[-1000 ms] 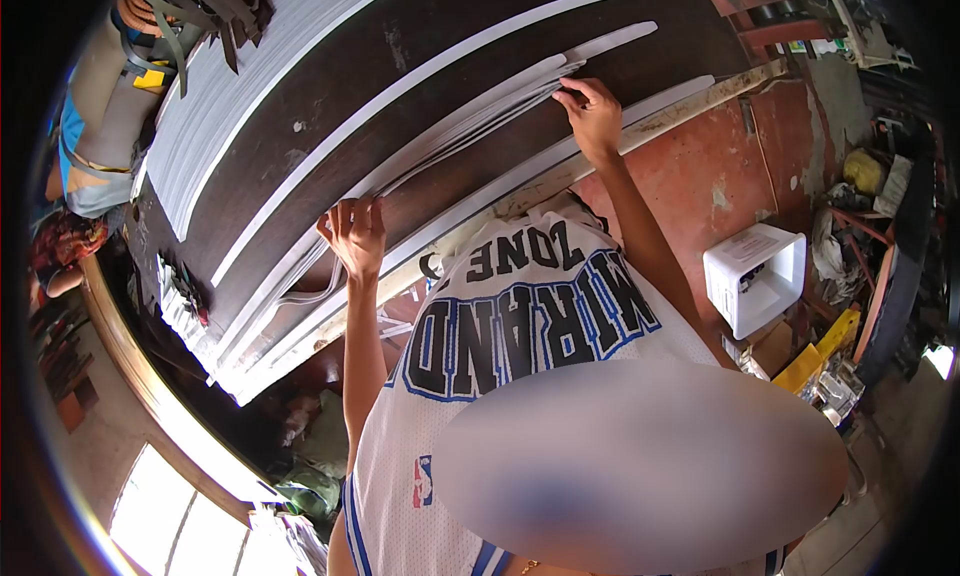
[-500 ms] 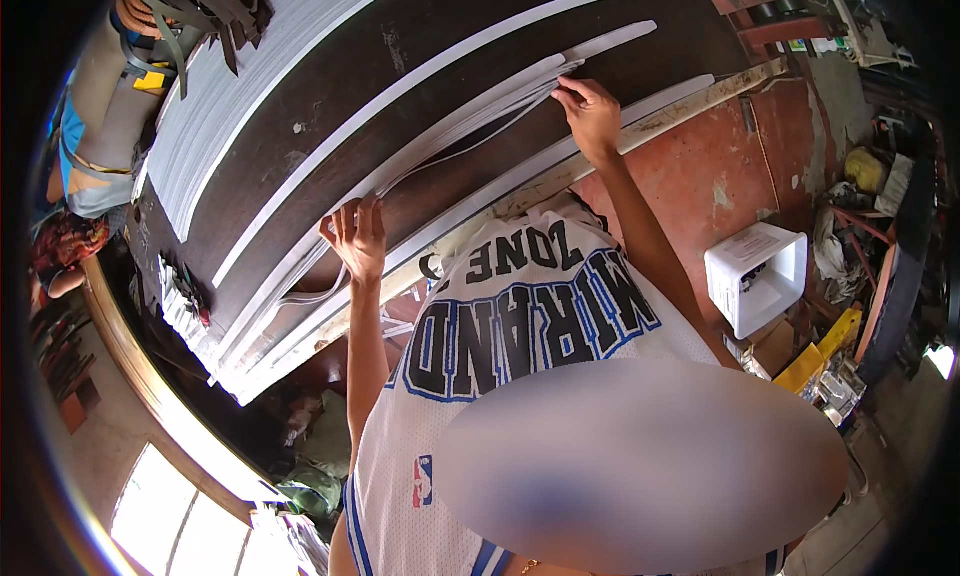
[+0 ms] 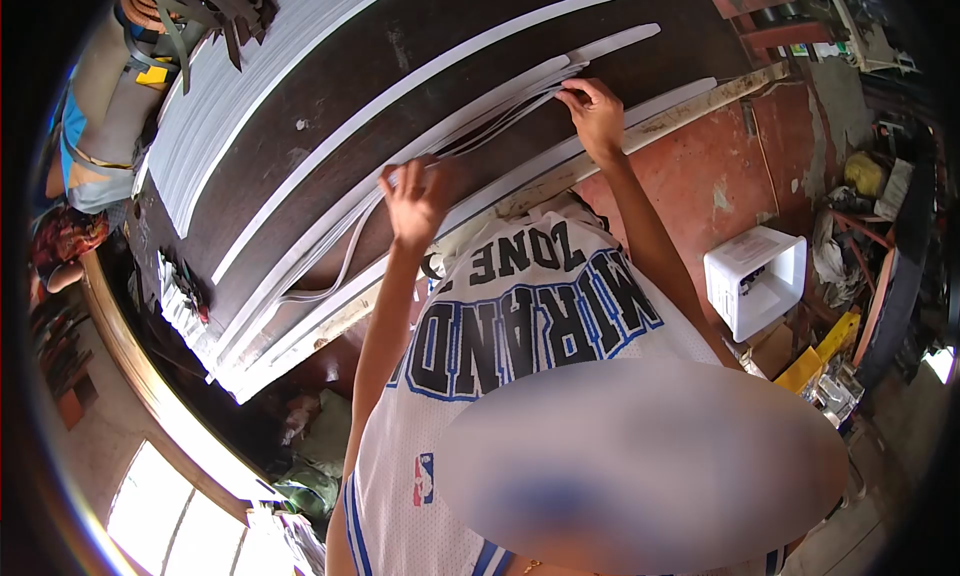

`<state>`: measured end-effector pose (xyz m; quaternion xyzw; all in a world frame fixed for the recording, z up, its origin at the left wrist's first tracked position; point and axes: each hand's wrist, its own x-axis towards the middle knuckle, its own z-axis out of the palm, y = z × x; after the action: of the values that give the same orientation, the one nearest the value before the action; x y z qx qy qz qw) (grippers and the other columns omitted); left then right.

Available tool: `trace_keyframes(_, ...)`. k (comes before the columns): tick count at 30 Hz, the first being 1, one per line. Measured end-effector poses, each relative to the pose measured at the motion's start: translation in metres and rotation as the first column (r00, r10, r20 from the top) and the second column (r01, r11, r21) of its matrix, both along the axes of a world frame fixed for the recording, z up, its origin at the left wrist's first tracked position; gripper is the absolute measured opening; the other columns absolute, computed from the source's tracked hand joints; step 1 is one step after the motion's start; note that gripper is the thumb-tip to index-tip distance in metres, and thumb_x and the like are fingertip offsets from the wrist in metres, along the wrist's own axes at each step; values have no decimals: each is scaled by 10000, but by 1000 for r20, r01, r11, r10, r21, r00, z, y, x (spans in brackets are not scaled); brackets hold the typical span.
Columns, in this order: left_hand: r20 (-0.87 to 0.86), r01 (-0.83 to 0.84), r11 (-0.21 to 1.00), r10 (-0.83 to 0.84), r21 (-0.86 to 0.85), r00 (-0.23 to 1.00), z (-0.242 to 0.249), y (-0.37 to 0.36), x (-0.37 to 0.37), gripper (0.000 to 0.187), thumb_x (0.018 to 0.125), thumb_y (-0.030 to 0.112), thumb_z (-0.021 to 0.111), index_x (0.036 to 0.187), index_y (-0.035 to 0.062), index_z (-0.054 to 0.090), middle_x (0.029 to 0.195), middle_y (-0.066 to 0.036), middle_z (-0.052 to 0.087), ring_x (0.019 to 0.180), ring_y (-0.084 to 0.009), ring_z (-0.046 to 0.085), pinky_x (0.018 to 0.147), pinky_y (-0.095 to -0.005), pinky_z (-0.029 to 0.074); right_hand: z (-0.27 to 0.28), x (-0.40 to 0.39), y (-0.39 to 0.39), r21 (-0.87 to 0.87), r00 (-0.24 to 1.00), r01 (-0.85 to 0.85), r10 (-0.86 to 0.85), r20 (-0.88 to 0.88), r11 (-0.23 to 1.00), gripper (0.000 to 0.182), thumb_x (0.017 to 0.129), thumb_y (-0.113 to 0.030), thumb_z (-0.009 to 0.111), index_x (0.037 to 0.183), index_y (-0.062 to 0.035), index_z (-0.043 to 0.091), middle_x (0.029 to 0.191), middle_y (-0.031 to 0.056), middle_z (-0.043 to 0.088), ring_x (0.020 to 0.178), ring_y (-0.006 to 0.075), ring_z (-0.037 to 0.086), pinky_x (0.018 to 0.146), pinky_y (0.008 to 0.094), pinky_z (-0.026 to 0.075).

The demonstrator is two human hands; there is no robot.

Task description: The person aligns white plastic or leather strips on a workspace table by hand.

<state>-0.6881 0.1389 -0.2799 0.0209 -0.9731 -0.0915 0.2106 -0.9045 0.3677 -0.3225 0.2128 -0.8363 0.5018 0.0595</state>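
A bundle of thin white strips (image 3: pixel 335 216) runs lengthwise across the dark work table (image 3: pixel 400 51), some loose and bowed apart from the rest. My left hand (image 3: pixel 413 201), slightly blurred, has its fingers curled on the middle of these strips. Near their far right end, my right hand (image 3: pixel 597 121) pinches the narrow strips between thumb and fingers. Beneath and behind them lies a wider flat white strip (image 3: pixel 610 44). Another single white strip (image 3: pixel 430 76) rests farther back, apart from both hands.
A large stack of white strips (image 3: pixel 270 66) fills the back left. Dark strips (image 3: pixel 225 11) lie above it. Along the front runs the worn table edge (image 3: pixel 690 111). A white plastic bin (image 3: pixel 755 281) stands at right. Another person's arm (image 3: pixel 65 276) shows at far left.
My left hand has slid right along the strips, closer to my right hand. A loose strip now bows out more behind it. My right hand stays almost in place.
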Motion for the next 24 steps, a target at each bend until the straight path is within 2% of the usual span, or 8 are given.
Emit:
trace_keyframes(2,-10,38,999,-38,30,999,-5,20,-26,382,793,184,738,1170,182,674,1087,-22,605,975,-218,584,926,-502,380,3,-4,2,26,1000,-16,17,-16,1000,178,813,-164,793,931,-79,689,873,80,681,749,281,662,637,345,523)
trace_keyframes(4,-30,69,996,-68,51,997,-12,33,-50,412,799,156,712,1207,174,650,1068,-28,598,982,-221,584,916,-506,387,10,-9,7,163,992,-93,105,-66,982,153,829,-162,763,909,-79,663,881,78,660,776,304,649,663,370,522)
trace_keyframes(10,4,64,998,-64,27,998,-16,28,-58,421,784,108,695,1199,164,649,1032,-20,587,953,-199,580,899,-496,386,19,-4,7,188,987,-157,161,-4,970,121,842,-183,728,898,-104,655,893,63,648,804,317,646,680,396,520)
trace_keyframes(13,-32,60,998,-59,22,998,-19,25,-55,436,752,113,706,1182,159,654,1015,-15,579,935,-191,575,887,-487,378,17,-3,6,162,990,-132,137,-21,978,122,843,-190,730,899,-111,656,890,59,650,800,317,649,669,396,521)
trace_keyframes(15,-65,36,997,-41,-67,997,-18,25,-53,328,804,154,755,1124,190,696,960,11,608,850,-186,585,812,-452,386,17,-3,4,157,993,-106,114,-43,982,119,846,-194,731,898,-117,657,886,56,650,795,316,651,663,395,520)
trace_keyframes(18,-40,38,997,-41,-69,998,-16,28,-55,303,809,148,748,1106,191,710,955,16,609,848,-176,585,811,-454,386,14,-4,1,156,996,-42,54,-76,987,111,850,-200,734,893,-128,660,875,48,652,784,314,654,652,394,520)
trace_keyframes(21,-9,64,998,-64,0,998,-20,33,-64,374,790,111,662,1161,150,681,1037,-9,595,953,-180,574,873,-480,376,7,-10,4,147,997,6,4,-73,989,123,840,-172,752,901,-107,668,894,58,660,793,308,658,665,379,519)
trace_keyframes(24,-10,66,998,-66,3,998,-18,34,-72,361,797,116,659,1155,153,687,1021,-12,595,953,-180,573,877,-479,375,9,-13,5,137,996,30,-19,-85,990,144,823,-140,774,922,-86,684,937,74,671,818,296,664,687,361,522)
